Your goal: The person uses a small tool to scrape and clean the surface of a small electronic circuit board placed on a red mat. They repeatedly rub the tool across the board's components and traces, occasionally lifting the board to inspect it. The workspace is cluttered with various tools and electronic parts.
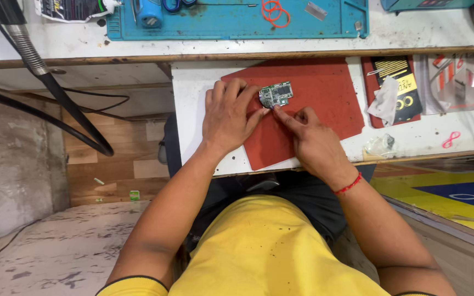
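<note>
While both hands meet over the red mat [325, 93], I read the small green circuit board [276, 94] as the piece being worked on. It lies flat on the mat, near its upper left part, on the white pull-out worktop [190, 104]. My left hand [229, 118] rests palm down with the fingers curled loosely, the thumb and forefinger pressing against the board's left and lower edge to steady it; it is not wrapped round the board. My right hand [311, 137] is mostly folded, its forefinger stretched out so the tip touches the board's lower edge; whether it pinches something tiny there I cannot tell.

I judge the board to be very light, thin and stiff, with small raised parts on top that would be easy to damage. It would skid on a smooth surface, though the mat probably grips it. I would hold it by the bare edges only, between fingertips, and keep off the metal shields and the fine parts.

As for containers, the blue tray-like mat [237, 24] on the upper worktop has shallow compartments; it carries an orange rubber band [274, 12], a blue tool [148, 13] and a small grey piece. To the right lie a black and yellow packet [399, 82], a crumpled white tissue [384, 101] and clear plastic bags [459, 82] whose contents I cannot make out.
</note>
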